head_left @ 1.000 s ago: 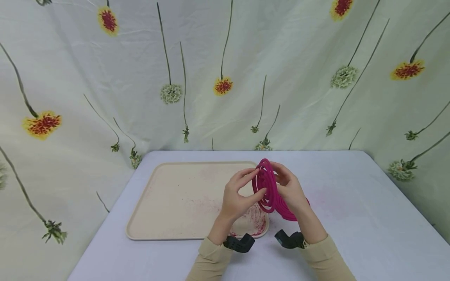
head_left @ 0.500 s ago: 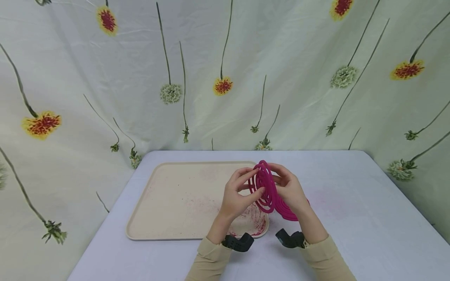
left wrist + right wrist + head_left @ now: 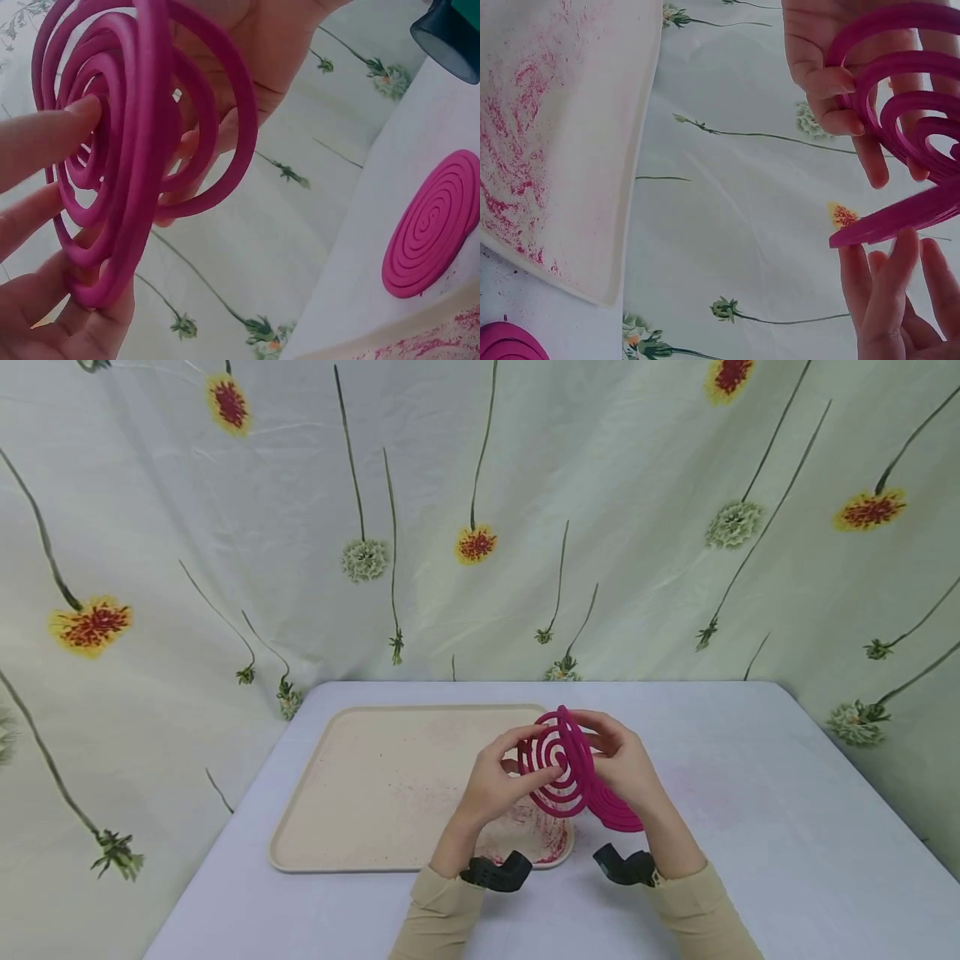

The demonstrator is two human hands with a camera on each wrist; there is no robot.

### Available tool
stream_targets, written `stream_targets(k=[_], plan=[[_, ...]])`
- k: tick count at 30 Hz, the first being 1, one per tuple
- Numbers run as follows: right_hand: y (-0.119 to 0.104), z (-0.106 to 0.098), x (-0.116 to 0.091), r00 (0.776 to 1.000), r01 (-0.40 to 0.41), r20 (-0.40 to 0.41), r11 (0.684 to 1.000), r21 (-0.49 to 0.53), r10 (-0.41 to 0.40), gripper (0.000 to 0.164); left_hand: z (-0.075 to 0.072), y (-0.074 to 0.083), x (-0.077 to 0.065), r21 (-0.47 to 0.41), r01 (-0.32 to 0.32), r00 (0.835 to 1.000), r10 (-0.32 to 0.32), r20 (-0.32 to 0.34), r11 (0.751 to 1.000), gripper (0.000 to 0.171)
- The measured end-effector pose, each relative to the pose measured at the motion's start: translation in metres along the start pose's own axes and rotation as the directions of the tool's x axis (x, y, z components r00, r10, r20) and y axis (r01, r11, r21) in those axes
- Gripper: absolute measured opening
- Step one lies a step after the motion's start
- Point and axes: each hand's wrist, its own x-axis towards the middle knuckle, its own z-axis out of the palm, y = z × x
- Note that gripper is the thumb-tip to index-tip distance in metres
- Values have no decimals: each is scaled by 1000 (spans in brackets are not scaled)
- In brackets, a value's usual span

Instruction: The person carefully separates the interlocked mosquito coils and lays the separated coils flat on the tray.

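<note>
Two magenta mosquito coils, still nested partly together, are held up over the tray's right end. My left hand [image 3: 487,781] grips the left coil [image 3: 553,808], its thumb near the middle of the spiral and its fingers at the far rim. On the other side my right hand [image 3: 630,768] holds the right coil [image 3: 581,764], seen almost edge-on in the head view. Gaps show between the spiral rings, and the two coils spread apart in a V in the right wrist view. Below the right hand, a flat mosquito coil [image 3: 431,217] with tightly closed rings lies on the table.
A beige tray [image 3: 352,827] covers the left of the table, with magenta powder and crumbs at its near right corner. The white table [image 3: 757,827] extends to the right, with a faint pink stain. A flower-printed cloth [image 3: 645,468] hangs behind.
The left coil has turned from nearly edge-on to face the head camera more, opening away from the right coil. My left hand has shifted slightly left; the right hand has barely moved.
</note>
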Motion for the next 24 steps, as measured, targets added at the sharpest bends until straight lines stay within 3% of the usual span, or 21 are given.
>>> stream_targets(k=[5,12,15,20,22,24], plan=[[1,-4,1,999,-30,-33,998,-49,29,53,-1,1,0,-93,20,999,-23,-33,995,44],[4,-10,3,999,-35,37,999,18,35,56,-8,4,1,-267,79,996,-89,-22,960,42],[4,-11,3,997,-45,67,997,67,41,57,-14,5,1,-320,107,985,-143,-93,942,43],[1,-12,2,993,-91,91,986,139,79,59,-20,4,1,-377,129,954,-219,-205,917,38],[0,-13,2,991,-106,96,982,158,91,60,-20,3,1,-403,130,952,-228,-205,906,34],[0,-14,1,991,-113,89,978,177,98,59,-21,2,1,-434,128,961,-220,-168,892,32]])
